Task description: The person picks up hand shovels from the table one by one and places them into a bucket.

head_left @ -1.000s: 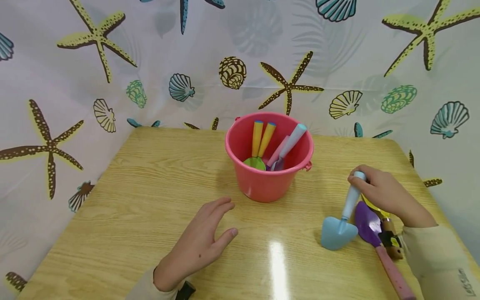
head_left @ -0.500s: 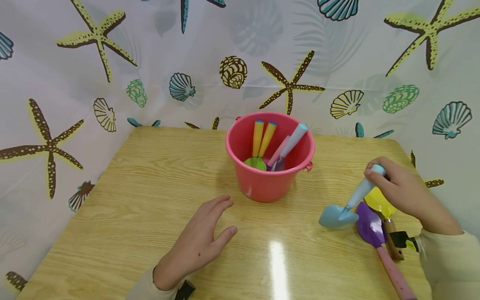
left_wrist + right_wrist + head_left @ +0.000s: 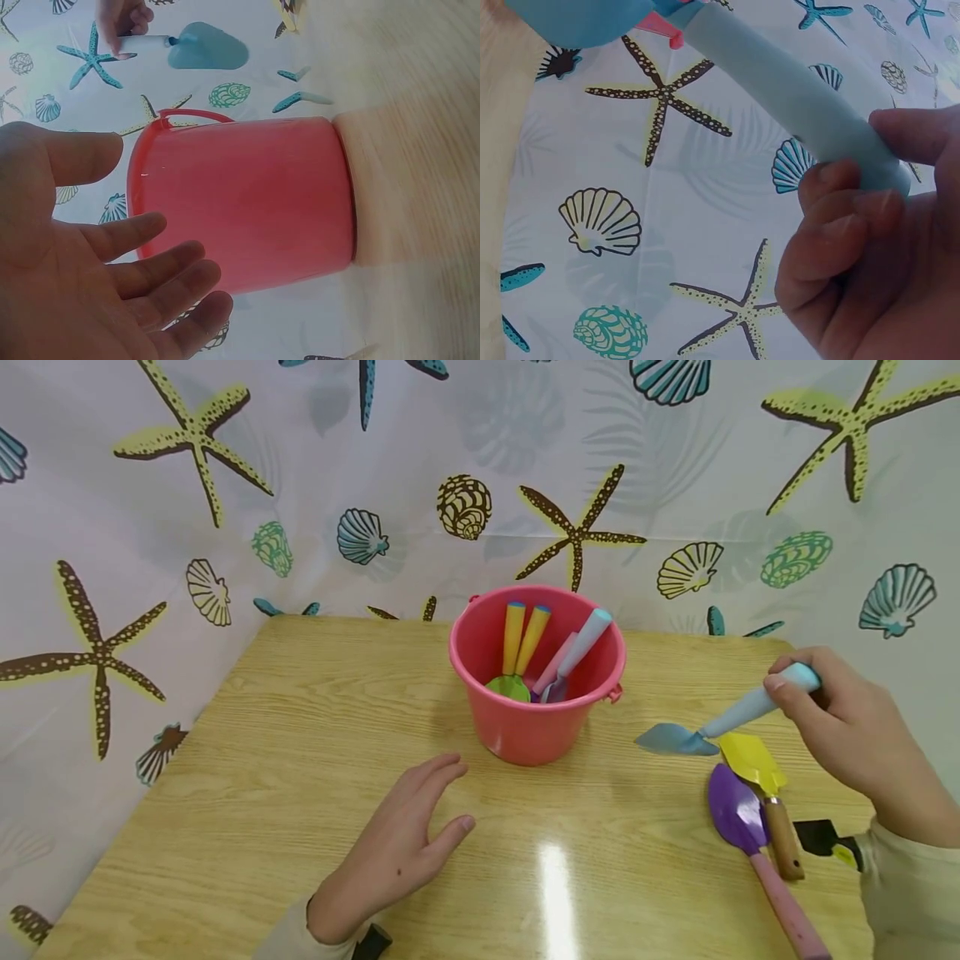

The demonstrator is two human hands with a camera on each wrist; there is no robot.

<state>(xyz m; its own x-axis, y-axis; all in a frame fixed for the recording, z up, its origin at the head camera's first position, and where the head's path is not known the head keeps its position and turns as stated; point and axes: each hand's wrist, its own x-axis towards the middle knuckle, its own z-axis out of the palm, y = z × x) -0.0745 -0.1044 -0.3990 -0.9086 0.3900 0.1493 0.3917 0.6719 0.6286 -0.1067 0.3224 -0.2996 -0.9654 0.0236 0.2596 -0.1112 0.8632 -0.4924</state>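
Observation:
My right hand [image 3: 855, 727] grips a light blue toy shovel [image 3: 750, 710] by the end of its handle. The shovel is held above the table with its blade toward the left; the right wrist view shows thumb and curled fingers around the pale handle [image 3: 802, 97]. Below it lie a yellow shovel [image 3: 753, 762] with a wooden handle and a purple shovel [image 3: 735, 806] with a pink handle. My left hand [image 3: 397, 843] is held with fingers relaxed and nothing in it, in front of the pink bucket [image 3: 525, 731], which fills much of the left wrist view.
Inside the bucket stand two yellow handles [image 3: 522, 639], a pale blue handle [image 3: 585, 643] and a pink one [image 3: 557, 664], with a green blade [image 3: 510, 687] low down. Behind the wooden table [image 3: 300, 718] hangs a cloth [image 3: 300, 452] printed with shells and starfish.
My right hand has moved right and away from me with the blue shovel, tipping it from steep to nearly level. The yellow shovel beneath shows more fully. The left hand stays in place.

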